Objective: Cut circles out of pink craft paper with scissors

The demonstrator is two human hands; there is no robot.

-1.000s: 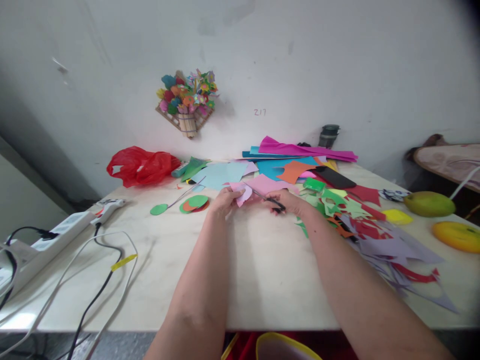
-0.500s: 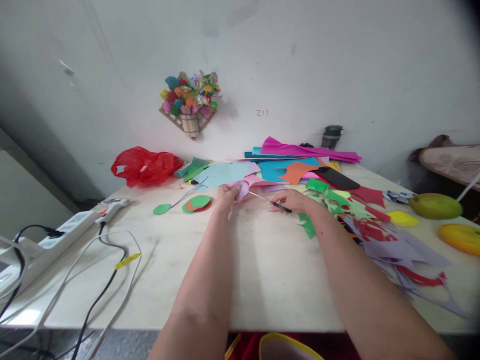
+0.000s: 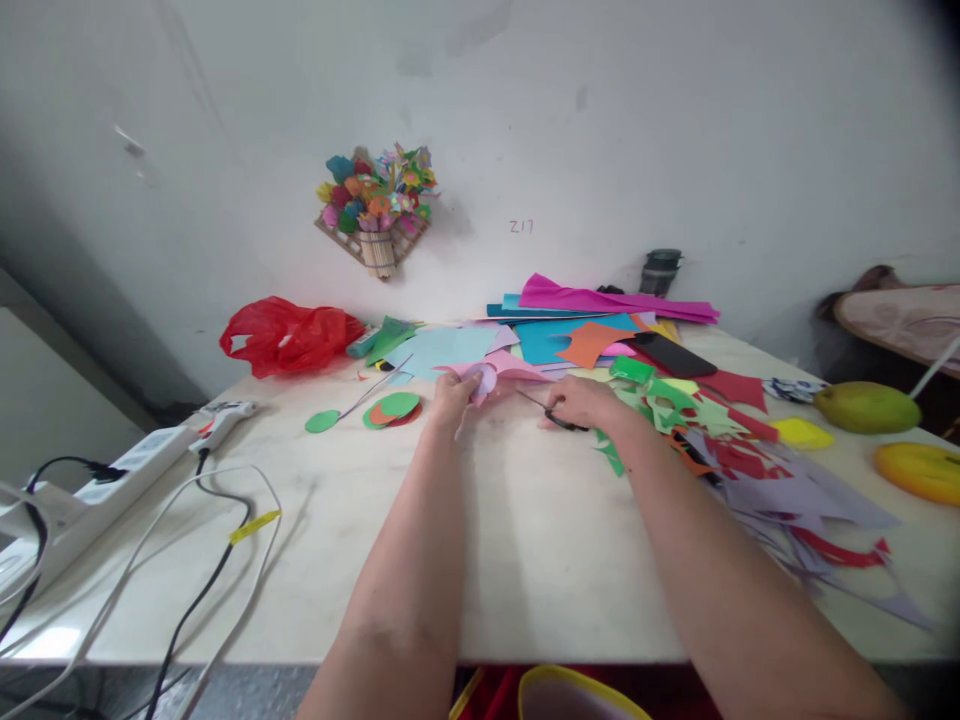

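My left hand [image 3: 454, 396] pinches a round lilac paper piece [image 3: 486, 380] together with a larger pink paper sheet [image 3: 514, 368] behind it. A pair of scissors [image 3: 561, 417] with dark handles is in my right hand [image 3: 583, 402], its blades pointing left toward the papers and apart from them. To the left of my hands lie green and orange paper circles [image 3: 399, 404]. A single green circle [image 3: 322, 421] rests farther left, beside a thin stick [image 3: 375, 387].
Colored paper scraps [image 3: 750, 460] are heaped on the right, near a phone [image 3: 667, 354] and a green mango [image 3: 866, 407]. Paper sheets [image 3: 442, 346] and a red plastic bag [image 3: 289, 335] lie at the back. Cables and a power strip [image 3: 112, 490] occupy the left.
The scissors have drawn back to the right, away from the lilac circle. The pink sheet in my left hand has shifted and now spreads wider behind the circle.
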